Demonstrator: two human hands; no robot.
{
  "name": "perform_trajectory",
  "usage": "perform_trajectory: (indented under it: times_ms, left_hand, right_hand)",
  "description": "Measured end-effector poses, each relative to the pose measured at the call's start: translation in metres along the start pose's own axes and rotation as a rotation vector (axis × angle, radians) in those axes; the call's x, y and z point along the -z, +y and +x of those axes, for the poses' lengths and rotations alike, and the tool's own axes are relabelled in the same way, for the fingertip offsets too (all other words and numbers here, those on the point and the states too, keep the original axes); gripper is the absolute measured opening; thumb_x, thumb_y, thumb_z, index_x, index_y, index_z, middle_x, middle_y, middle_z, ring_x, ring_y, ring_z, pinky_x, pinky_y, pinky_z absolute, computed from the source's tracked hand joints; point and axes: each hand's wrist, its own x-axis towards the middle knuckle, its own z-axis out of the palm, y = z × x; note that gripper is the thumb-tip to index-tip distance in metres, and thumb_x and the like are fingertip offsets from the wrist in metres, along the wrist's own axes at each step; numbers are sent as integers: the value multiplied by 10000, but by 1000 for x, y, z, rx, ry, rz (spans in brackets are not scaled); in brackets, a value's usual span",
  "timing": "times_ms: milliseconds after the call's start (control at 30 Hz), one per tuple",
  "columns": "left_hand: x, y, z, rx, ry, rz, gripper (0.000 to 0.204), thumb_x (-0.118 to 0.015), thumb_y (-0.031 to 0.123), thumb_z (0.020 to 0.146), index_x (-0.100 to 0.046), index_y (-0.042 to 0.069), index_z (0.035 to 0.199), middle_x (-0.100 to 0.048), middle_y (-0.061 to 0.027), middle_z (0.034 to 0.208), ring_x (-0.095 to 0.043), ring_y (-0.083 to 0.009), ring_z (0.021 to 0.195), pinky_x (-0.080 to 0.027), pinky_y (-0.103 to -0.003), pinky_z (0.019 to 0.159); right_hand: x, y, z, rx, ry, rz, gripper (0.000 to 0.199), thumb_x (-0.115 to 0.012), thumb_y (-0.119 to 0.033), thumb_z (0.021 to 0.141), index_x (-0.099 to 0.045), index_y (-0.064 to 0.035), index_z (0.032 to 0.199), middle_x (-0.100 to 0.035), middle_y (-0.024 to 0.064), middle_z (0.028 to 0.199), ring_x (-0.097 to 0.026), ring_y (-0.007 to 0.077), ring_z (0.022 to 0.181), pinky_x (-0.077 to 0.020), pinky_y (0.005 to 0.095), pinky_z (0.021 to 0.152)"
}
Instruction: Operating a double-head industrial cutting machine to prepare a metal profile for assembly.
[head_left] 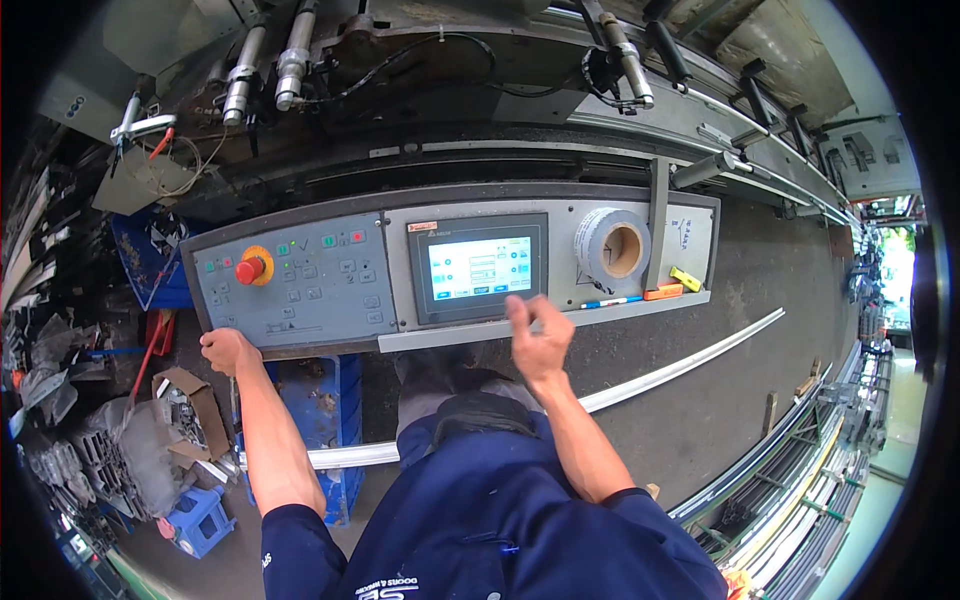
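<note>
"Along the lower left corner of the control panel (560, 262), what to notice first?"

"Left hand (230, 352), with fingers folded inward, right at the panel's edge. Looks to be touching this corner; cannot tell about real gripping, with fingertips hidden from sight."

"And near the touch screen (478, 268)?"

"Right hand (541, 342), partly over the lower right corner of the screen (seen from above, so hard to judge the height). Fingers curled loosely toward the palm, thumb standing apart from them. Cannot tell about contact with the screen."

"And the panel itself, where exactly?"

"Directly in front of the body (470, 500), stretching across the middle of the view, with the touch screen lit and set about halfway along. On the left section, a red knob (250, 269) with a yellow collar (263, 254), among small buttons (313, 293). To the right of the screen, a roll of tape (592, 245)."

"And just below that roll?"

"A blue marker (612, 302), then an orange object (663, 291) and a yellow object (685, 279), close together near the bottom ledge (440, 340)."

"Lower down, on the floor (640, 430)?"

"A long white profile (690, 363), partly hidden by the body. Toward the left, a blue crate (320, 385) and an open cardboard box (205, 405)."
</note>
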Motion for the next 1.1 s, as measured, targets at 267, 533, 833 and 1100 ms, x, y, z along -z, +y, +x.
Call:
perform_trajectory:
  times_ms: [267, 533, 833, 1100]
  left_hand:
    - [-1, 6, -9, 6, -2, -16, 708, -326, 495, 1220, -714, -21, 1509, -721, -337, 1525, -677, -521, 1441, -512, -649, 1230]
    - [-5, -3, 3, 11, 0, -7, 709, -319, 498, 1215, -713, -3, 1526, -713, -317, 1548, -659, -511, 1463, -504, -641, 1242]
    - [-6, 2, -2, 47, -36, -31, 733, -296, 506, 1213, -701, 7, 1566, -691, -280, 1608, -652, -492, 1479, -495, -612, 1269]
    - [-9, -3, 7, 34, -25, -35, 730, -304, 494, 1211, -717, -10, 1538, -707, -275, 1592, -653, -487, 1480, -494, -610, 1270]
  right_hand:
    - [36, 66, 4, -53, 174, -91, 181, -720, -124, 1165, -806, -10, 1275, -767, 140, 1180, -749, 260, 1042, -605, 392, 900]
    - [22, 77, -3, -74, 144, -100, 192, -740, -114, 1145, -797, -11, 1297, -761, 143, 1188, -754, 268, 993, -614, 389, 875]
    - [-14, 24, -23, 59, -73, -80, 210, -840, -104, 1055, -862, -98, 1264, -683, 66, 837, -660, 251, 710, -530, 410, 660]
    - [-26, 12, -17, 26, -90, -158, 332, -830, -206, 1076, -848, -144, 1402, -650, 26, 746, -646, 243, 630, -517, 426, 628]
